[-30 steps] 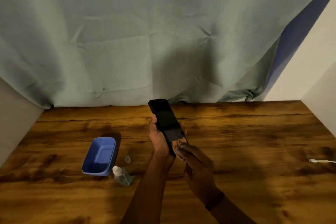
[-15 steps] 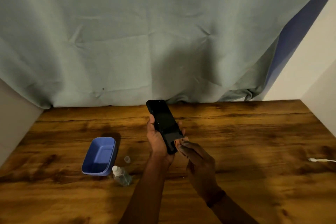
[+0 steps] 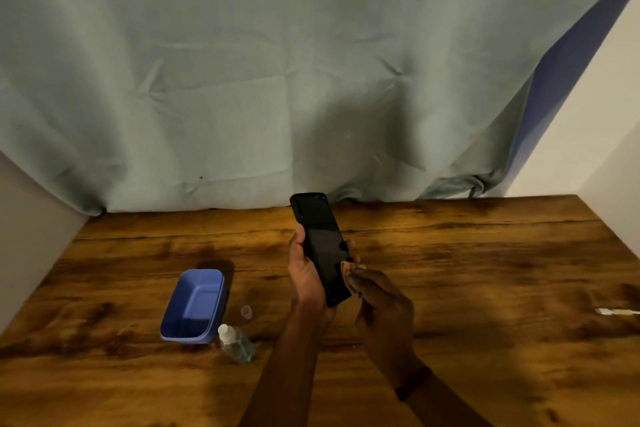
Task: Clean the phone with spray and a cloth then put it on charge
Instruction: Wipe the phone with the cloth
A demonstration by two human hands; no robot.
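Note:
My left hand (image 3: 306,276) grips a black phone (image 3: 323,246) from its left side and holds it tilted above the wooden table, screen towards me. The fingertips of my right hand (image 3: 381,308) are pinched together against the phone's lower right edge. A small tan piece that looks like the cloth (image 3: 348,269) shows between them, mostly hidden. A small clear spray bottle (image 3: 237,343) with a white nozzle lies on the table to the left of my left forearm. Its clear cap (image 3: 246,311) stands just behind it. The white end of a charging cable (image 3: 614,312) lies at the table's right edge.
A blue plastic tub (image 3: 194,305) sits left of the bottle. A grey-green curtain (image 3: 277,80) hangs along the back of the table (image 3: 485,270). Pale walls close in on the left and right sides.
My right fingertips have slid from the lower part of the screen to the phone's lower right edge. Phone and left hand have shifted slightly left.

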